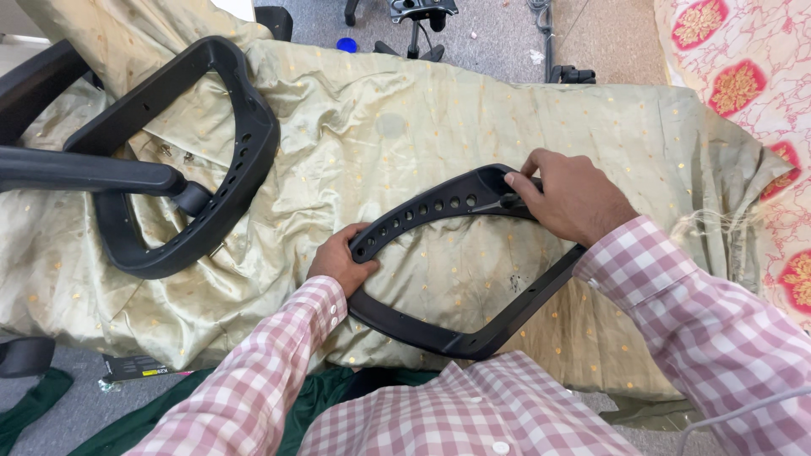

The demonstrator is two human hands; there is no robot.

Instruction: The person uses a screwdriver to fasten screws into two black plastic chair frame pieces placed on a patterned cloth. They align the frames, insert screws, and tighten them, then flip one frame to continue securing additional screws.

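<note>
A black plastic chair armrest frame (439, 325), a closed loop with a row of holes, lies on the pale green cloth (397, 118) in front of me. My left hand (340, 260) grips its near left curve. Over at the far right corner, my right hand (568, 196) closes around the frame, fingers on a small black part there. Both arms wear pink and white checked sleeves.
A second black armrest frame (245, 160) with a padded arm (84, 169) lies at the left on the cloth. A chair base (414, 25) and a blue cap (346, 44) sit on the grey floor beyond. Patterned red and white fabric (743, 76) hangs at right.
</note>
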